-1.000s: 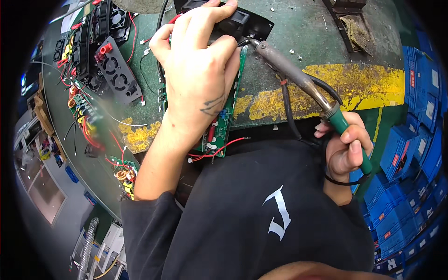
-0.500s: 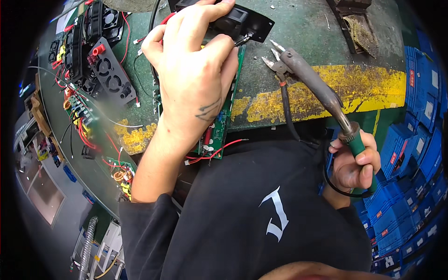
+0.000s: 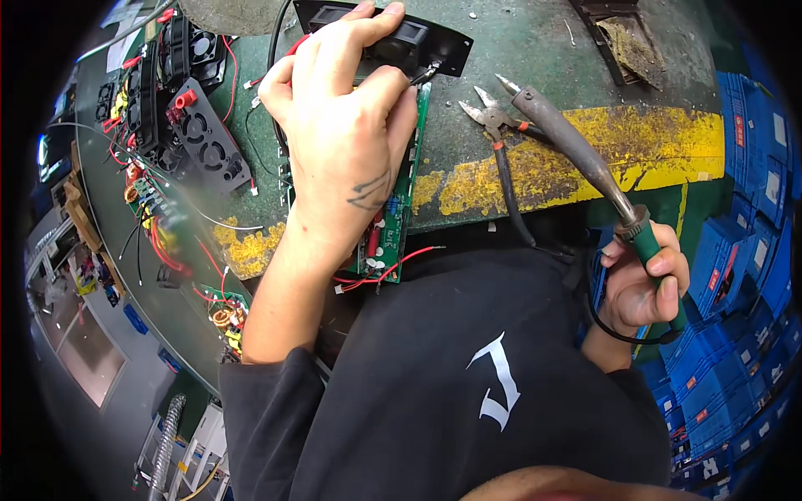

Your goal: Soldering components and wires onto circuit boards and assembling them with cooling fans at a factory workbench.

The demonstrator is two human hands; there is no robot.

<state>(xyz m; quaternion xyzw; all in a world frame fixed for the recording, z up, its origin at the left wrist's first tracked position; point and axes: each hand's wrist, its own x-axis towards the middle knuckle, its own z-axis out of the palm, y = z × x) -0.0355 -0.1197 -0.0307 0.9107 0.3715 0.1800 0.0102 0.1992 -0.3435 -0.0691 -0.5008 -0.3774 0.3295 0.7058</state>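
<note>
My left hand (image 3: 341, 125) is closed over a black panel (image 3: 449, 48) with a boxy fitting on it, its fingertips on the fitting and the panel's edge. Below that hand lies a long green circuit board (image 3: 407, 179), mostly hidden by the wrist. A dark wire meets a shiny soldered spot at the panel's near corner. My right hand (image 3: 643, 284) grips the green handle of a soldering iron (image 3: 576, 149). The iron's tip points up and left, apart from the panel. Diagonal cutters (image 3: 496, 138) with dark handles rest on the bench left of the iron, jaws parted.
Left on the bench (image 3: 535, 63) lie a dark fan panel (image 3: 205, 134), several fans and wired boards. A black metal holder (image 3: 620, 42) with a worn sponge stands at the far right. Blue boxes (image 3: 710, 317) are stacked right of the bench. Red wires (image 3: 393, 271) hang near my shirt.
The soldering iron has shifted slightly right, away from the panel and cutters. My left hand keeps its hold on the panel. The whole view has shifted a little.
</note>
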